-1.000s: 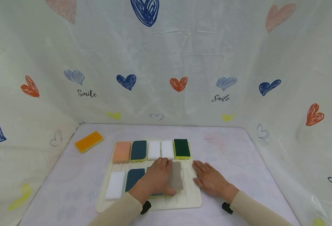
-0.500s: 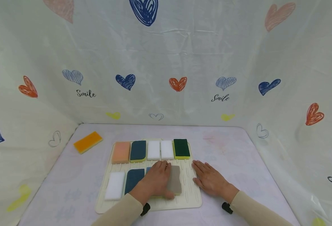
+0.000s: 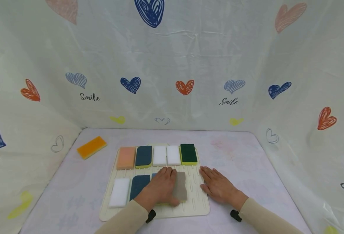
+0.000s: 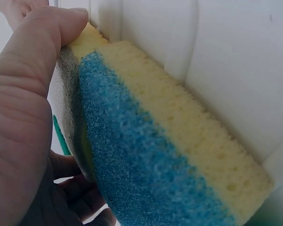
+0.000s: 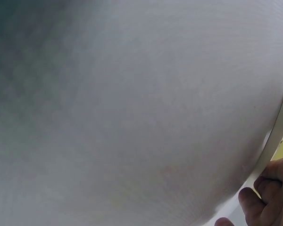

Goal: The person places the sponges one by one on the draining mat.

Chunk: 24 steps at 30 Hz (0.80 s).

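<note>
My left hand (image 3: 160, 187) holds a grey-topped sponge (image 3: 180, 187) on the cream ridged mat (image 3: 196, 198). In the left wrist view, the thumb presses its near end and the fingers reach its far end. Right beside it lies a blue-topped sponge (image 4: 132, 141) with a pale yellow body, mostly hidden under the hand in the head view. Further left in this near row are a dark blue sponge (image 3: 139, 185) and a white sponge (image 3: 119, 192). My right hand (image 3: 218, 187) rests with extended fingers at the mat's right edge, touching no sponge.
Along the mat's far side stand a peach sponge (image 3: 126, 158), a dark blue sponge (image 3: 144, 156), two white sponges (image 3: 159, 156) and a dark green sponge (image 3: 188, 153). An orange sponge (image 3: 91, 147) lies off the mat, back left. A heart-printed curtain (image 3: 195, 65) surrounds the table.
The grey-topped sponge has shifted slightly left and toward me with my left hand, closing up to the blue-topped sponge. My right hand stays in place.
</note>
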Available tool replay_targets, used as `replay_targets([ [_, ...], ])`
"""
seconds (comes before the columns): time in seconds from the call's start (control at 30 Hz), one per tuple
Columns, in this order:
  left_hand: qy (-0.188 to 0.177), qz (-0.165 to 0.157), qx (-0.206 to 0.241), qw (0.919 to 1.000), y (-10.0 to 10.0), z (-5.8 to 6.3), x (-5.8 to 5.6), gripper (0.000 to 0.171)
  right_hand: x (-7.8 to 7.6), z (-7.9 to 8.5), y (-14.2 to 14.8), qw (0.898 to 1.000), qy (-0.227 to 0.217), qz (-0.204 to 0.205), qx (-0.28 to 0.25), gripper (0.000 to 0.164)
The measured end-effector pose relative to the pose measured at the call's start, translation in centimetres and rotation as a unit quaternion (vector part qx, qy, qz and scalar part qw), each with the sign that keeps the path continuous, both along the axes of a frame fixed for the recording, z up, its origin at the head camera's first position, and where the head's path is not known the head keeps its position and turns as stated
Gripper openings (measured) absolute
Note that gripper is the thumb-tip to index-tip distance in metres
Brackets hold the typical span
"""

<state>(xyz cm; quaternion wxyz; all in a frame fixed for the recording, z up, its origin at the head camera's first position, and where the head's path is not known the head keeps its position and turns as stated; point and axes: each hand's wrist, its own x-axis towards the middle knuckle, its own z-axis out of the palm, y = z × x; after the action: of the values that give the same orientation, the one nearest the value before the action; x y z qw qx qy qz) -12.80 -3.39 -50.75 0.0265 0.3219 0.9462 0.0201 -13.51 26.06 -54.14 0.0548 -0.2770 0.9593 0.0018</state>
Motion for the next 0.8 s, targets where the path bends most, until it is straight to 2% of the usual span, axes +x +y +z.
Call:
replay_targets([
  [0.23, -0.012, 0.005, -0.016, 0.9998, 0.1, 1.2, 0.4, 0.110, 0.0, 0.1, 0.0, 1.000, -0.007, -0.001, 0.001, 0.069],
  [0.4, -0.011, 0.005, -0.022, 0.9997, 0.1, 1.1, 0.3, 0.110, 0.0, 0.3, 0.2, 1.000, -0.013, 0.001, 0.013, 0.071],
  [0.57, -0.005, 0.003, -0.028, 0.9996, 0.1, 1.1, 0.2, 0.110, -0.3, 0.3, 0.4, 1.000, 0.004, 0.019, 0.014, 0.072],
  [0.8, -0.018, 0.006, -0.027, 0.9995, 0.2, 1.2, 0.2, 0.111, -0.6, -0.1, 0.5, 1.000, 0.002, 0.011, 0.017, 0.073],
])
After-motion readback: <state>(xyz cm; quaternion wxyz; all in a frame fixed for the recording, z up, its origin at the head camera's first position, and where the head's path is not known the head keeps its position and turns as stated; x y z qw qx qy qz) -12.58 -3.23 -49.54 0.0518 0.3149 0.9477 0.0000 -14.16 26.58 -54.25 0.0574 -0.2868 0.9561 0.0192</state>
